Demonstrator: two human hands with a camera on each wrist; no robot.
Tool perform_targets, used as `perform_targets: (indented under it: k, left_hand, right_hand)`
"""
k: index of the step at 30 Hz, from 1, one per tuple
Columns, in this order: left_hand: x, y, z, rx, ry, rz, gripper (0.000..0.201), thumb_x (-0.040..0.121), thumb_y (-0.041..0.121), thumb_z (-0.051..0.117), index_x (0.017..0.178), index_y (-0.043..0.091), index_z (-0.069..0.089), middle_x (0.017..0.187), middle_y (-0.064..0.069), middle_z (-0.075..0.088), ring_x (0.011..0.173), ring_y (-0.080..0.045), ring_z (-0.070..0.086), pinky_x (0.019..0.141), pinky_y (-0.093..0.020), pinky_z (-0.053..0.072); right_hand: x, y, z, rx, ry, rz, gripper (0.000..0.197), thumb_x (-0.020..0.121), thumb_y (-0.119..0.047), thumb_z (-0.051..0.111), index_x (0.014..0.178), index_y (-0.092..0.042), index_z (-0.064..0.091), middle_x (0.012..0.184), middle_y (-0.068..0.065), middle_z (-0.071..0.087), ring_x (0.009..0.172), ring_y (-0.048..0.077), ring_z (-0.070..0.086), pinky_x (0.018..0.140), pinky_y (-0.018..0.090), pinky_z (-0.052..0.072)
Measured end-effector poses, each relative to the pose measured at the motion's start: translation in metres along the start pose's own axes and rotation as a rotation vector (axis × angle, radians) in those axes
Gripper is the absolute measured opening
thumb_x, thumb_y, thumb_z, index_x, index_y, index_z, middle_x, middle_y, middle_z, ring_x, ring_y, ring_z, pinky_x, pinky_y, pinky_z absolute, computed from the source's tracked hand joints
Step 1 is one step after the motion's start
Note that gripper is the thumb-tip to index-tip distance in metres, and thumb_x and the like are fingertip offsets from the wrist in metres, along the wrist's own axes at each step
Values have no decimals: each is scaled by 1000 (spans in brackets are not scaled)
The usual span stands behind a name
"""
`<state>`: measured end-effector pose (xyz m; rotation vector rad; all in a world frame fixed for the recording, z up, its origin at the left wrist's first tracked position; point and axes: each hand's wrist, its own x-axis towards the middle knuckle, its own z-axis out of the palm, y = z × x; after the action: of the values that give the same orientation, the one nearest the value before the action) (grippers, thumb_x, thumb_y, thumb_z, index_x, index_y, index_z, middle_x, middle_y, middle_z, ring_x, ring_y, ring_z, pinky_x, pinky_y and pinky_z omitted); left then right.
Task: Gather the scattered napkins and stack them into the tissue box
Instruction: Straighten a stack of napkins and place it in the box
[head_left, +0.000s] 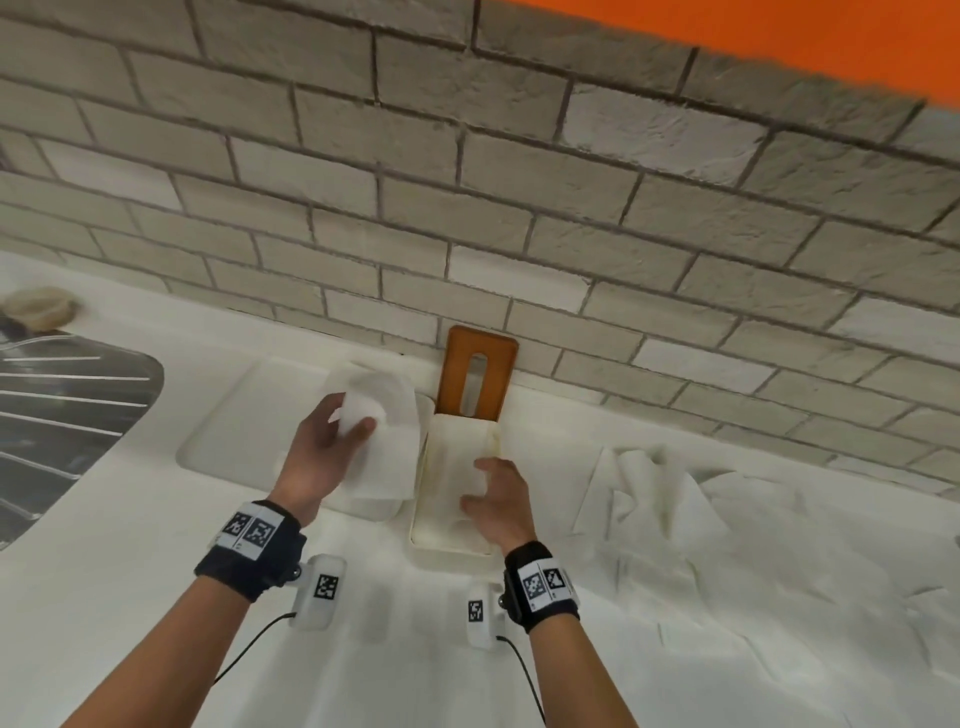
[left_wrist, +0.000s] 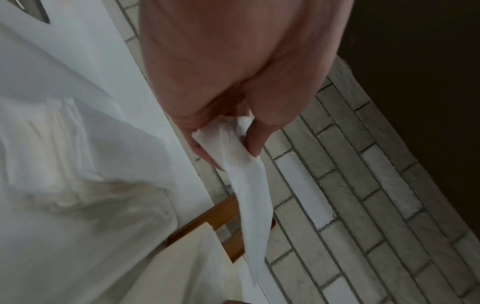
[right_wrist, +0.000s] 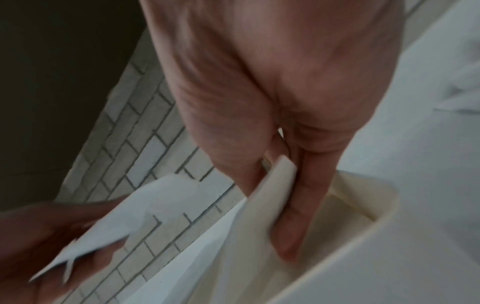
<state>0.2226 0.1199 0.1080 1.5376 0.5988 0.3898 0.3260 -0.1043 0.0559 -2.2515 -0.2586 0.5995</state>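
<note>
The cream tissue box (head_left: 422, 512) lies open on the white counter, and its wooden slotted lid (head_left: 478, 371) leans on the brick wall behind it. My right hand (head_left: 475, 483) reaches into the box (right_wrist: 374, 207) and pinches a thick cream-white flat stack (right_wrist: 275, 185), apparently napkins, between thumb and fingers. My left hand (head_left: 353, 415) is just left of the box and pinches one white napkin (head_left: 358, 408), which hangs limp from my fingers (left_wrist: 252, 205). Below it lies a pile of napkins (head_left: 387, 462). More napkins (head_left: 675, 493) lie scattered to the right.
A shallow white tray (head_left: 228, 431) holds the left pile. A steel sink drainer (head_left: 67, 415) sits at the far left, with a pale sponge-like lump (head_left: 41, 306) behind it. The brick wall (head_left: 623, 260) closes off the back of the counter.
</note>
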Motion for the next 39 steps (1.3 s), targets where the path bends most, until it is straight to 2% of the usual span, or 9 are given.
perform_targets:
  k: [7,13,16,19,22,26,30,36,39]
  left_hand:
    - [-5,-5,57,-90,-135,-14,48,103,23,70,147,29,51,127,-2,73,111,-22,72,92,-45,62]
    - [-8,-44,99,431,-172,-144,62,104,11,58,156,23,28,118,-12,63,93,-23,64,85,-38,55]
    - [-12,-56,113,670,-243,-94,69,104,7,55,160,22,17,114,-17,64,84,-21,65,78,-32,53]
    - [-16,-62,122,846,-294,-5,72,102,6,57,161,19,17,140,-19,55,119,-36,62,103,-44,52]
    - [-19,-67,123,985,-343,117,69,100,8,61,160,15,26,151,-15,35,130,-37,55,107,-40,47]
    - [-27,-70,118,970,-257,329,62,96,13,70,151,17,42,165,-15,13,151,-39,31,118,-42,42]
    - [-44,-59,117,752,-285,477,42,98,28,73,136,25,57,162,1,32,151,-23,33,118,-33,39]
    - [-81,-32,122,416,-618,350,74,85,70,76,144,34,51,141,20,57,132,6,53,112,-23,46]
    - [-89,-26,128,204,-746,211,79,83,47,90,147,34,46,132,10,66,126,-8,65,107,-26,52]
  right_hand:
    - [-19,-2,-5,-182,37,-64,53,99,-17,66,150,-24,50,151,0,48,134,29,56,116,46,47]
    - [-33,29,-42,-19,390,-143,28,101,-19,61,125,-33,58,126,-9,62,98,11,69,92,39,59]
    - [-37,71,-59,-256,256,-16,28,98,-19,59,124,-28,55,122,-5,61,109,20,65,91,37,53]
    - [-51,122,-60,-626,-54,17,50,92,-22,70,137,-25,48,134,1,54,123,26,59,98,41,54]
    - [-64,156,-52,-734,-82,14,65,86,-33,82,139,-28,45,134,-3,54,126,24,53,103,43,47]
    - [-68,166,-58,-657,-97,-5,24,92,-40,77,104,-33,59,110,-9,63,112,17,51,96,37,42]
    - [-71,165,-64,-540,-133,-61,21,93,-40,78,86,-35,59,110,-8,59,108,16,53,98,37,48]
    - [-95,89,-79,340,27,-194,31,84,-27,92,80,-10,66,88,3,73,89,12,71,84,26,58]
    - [-103,41,-81,548,114,-252,26,86,-17,89,81,-5,68,89,9,74,92,17,74,87,26,58]
